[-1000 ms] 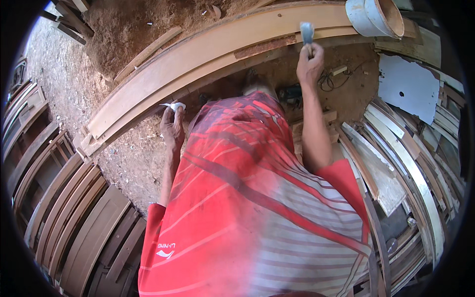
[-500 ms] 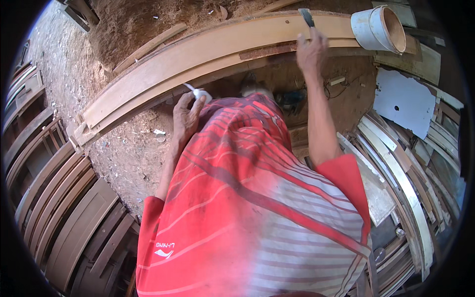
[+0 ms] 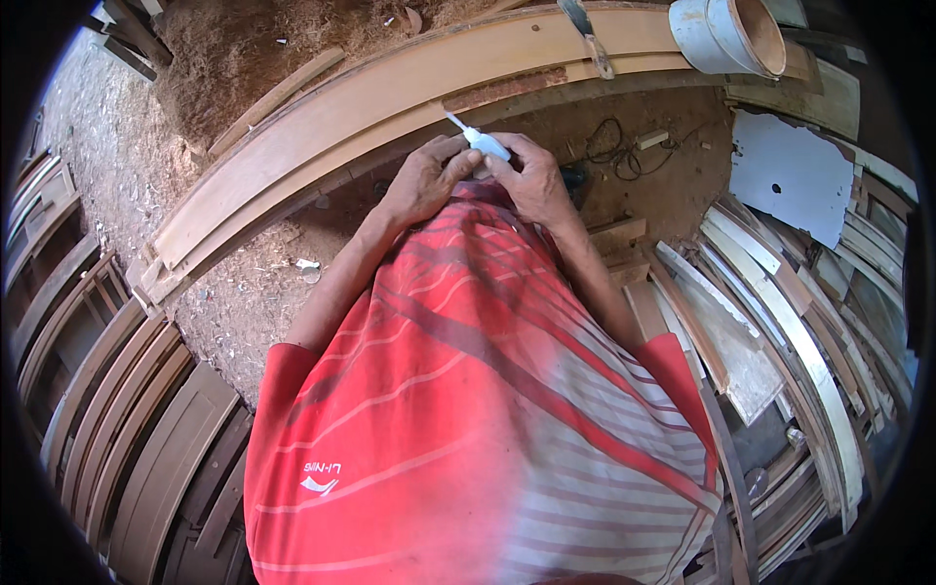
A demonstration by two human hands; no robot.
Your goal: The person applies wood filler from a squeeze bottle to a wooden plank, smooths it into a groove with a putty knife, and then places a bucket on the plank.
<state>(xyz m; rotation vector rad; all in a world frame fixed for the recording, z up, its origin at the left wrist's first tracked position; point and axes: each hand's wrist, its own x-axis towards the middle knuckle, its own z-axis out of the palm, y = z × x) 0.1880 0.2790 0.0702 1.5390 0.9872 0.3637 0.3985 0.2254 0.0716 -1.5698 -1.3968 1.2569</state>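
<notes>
Both my hands are at a small white squeeze bottle (image 3: 489,146) with a long thin nozzle, close in front of my shirt. My left hand (image 3: 426,180) grips it with thumb and fingers from the left side. On the other side my right hand (image 3: 536,183) pinches it too, the thumb near its base. The nozzle tilts up and to the left, just short of the long plank's near edge. A flat-bladed hand tool (image 3: 591,47) with a wooden handle lies across the light wooden plank (image 3: 390,86), untouched.
At the plank's right end a whitish bucket (image 3: 717,37) lies on its side. A dark cable (image 3: 616,156) is on the ground beyond my right arm. Wood panels (image 3: 161,468) are stacked at left, with boards and a white sheet (image 3: 788,180) at right.
My right hand has let go of the flat-bladed tool on the plank and come back to the bottle. My left hand has brought the bottle rightward and up, in front of my body.
</notes>
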